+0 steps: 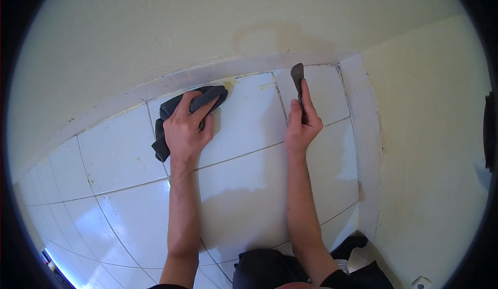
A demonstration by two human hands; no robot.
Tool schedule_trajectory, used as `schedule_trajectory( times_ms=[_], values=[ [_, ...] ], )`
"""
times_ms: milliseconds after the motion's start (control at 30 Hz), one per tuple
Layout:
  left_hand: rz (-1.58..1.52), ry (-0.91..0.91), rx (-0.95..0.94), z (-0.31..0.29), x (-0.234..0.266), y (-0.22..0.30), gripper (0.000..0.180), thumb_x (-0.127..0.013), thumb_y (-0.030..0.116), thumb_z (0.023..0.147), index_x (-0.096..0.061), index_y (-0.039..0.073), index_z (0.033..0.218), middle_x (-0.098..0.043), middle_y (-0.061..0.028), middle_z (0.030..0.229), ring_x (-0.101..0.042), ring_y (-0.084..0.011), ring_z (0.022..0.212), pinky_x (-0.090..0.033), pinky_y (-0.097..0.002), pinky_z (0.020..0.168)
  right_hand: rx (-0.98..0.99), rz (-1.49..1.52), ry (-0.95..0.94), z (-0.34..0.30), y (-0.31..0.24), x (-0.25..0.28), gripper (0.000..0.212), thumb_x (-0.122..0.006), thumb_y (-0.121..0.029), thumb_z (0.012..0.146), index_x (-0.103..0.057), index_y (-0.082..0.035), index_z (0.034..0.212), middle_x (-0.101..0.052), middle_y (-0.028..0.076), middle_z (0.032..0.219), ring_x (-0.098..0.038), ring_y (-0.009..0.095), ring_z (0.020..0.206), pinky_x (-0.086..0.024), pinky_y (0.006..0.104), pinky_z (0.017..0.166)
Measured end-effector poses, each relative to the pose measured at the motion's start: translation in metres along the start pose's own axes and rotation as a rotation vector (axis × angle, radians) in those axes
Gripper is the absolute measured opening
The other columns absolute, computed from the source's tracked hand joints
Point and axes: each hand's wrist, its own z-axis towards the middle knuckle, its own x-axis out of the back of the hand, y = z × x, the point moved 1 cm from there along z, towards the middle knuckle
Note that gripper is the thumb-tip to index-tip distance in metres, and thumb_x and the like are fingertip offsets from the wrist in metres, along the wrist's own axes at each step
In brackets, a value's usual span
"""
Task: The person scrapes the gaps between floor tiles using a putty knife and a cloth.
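Note:
A dark grey cloth (pixel 165 111) lies bunched on the white tiles (pixel 244 128), close to the skirting at the far edge. My left hand (pixel 185 125) is closed over it and presses it down, with its fingers sunk in the folds. In my right hand (pixel 302 125) is a dark metal tool with a flat, rounded end (pixel 297 72), perhaps a scraper. That end points away from me, held above the tiles near the far right corner. Its handle is mostly hidden by my fingers. Yellowish stains (pixel 230 84) show on the tile just beyond the cloth.
A low pale skirting (pixel 197 75) runs along the far wall (pixel 171 24) and turns down the right wall (pixel 425 133). Dark clothing (pixel 270 268) shows at the lower edge. A round-holed fitting (pixel 420 283) is at lower right, and a dark object (pixel 489 132) at the right rim.

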Motion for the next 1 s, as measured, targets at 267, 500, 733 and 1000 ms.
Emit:
schedule_trajectory(
  times_ms=[267, 500, 733, 1000],
  values=[
    [-0.005, 0.005, 0.020, -0.001, 0.004, -0.004, 0.037, -0.069, 0.006, 0.073, -0.079, 0.020, 0.107, -0.066, -0.0052, 0.111, -0.070, -0.0251, 0.085, -0.058, -0.0360, 0.069, 0.093, -0.110, -0.081, 0.001, -0.007, -0.011, 0.048, -0.058, 0.009, 0.088, -0.065, -0.004, 0.133, -0.059, -0.009, 0.077, -0.033, 0.001, 0.059, -0.030, 0.0186, 0.052],
    [-0.047, 0.065, -0.002, 0.003, -0.001, -0.003, 0.033, -0.069, 0.006, 0.072, -0.078, 0.017, 0.102, -0.066, -0.0039, 0.109, -0.070, -0.0233, 0.084, -0.058, -0.0358, 0.067, 0.129, -0.209, -0.117, 0.006, -0.011, -0.011, 0.048, -0.059, 0.008, 0.087, -0.066, -0.005, 0.132, -0.053, -0.010, 0.070, -0.033, 0.001, 0.059, -0.029, 0.0195, 0.052],
    [-0.030, 0.115, -0.058, 0.003, -0.007, -0.002, 0.025, -0.070, 0.008, 0.072, -0.077, 0.015, 0.095, -0.063, -0.0018, 0.103, -0.069, -0.0184, 0.084, -0.057, -0.0343, 0.059, 0.074, -0.067, -0.157, 0.000, -0.011, -0.006, 0.050, -0.053, 0.005, 0.083, -0.067, -0.004, 0.131, -0.055, -0.006, 0.066, -0.035, 0.004, 0.054, -0.030, 0.0218, 0.049],
    [-0.013, 0.059, -0.100, 0.005, -0.009, -0.006, 0.036, -0.066, 0.005, 0.074, -0.077, 0.016, 0.106, -0.065, -0.0045, 0.111, -0.070, -0.0250, 0.086, -0.058, -0.0379, 0.066, 0.155, 0.209, 0.137, 0.004, -0.007, -0.008, 0.041, -0.047, 0.003, 0.077, -0.071, 0.015, 0.108, -0.074, 0.016, 0.093, -0.035, 0.007, 0.046, -0.027, 0.0237, 0.043]
  ],
)
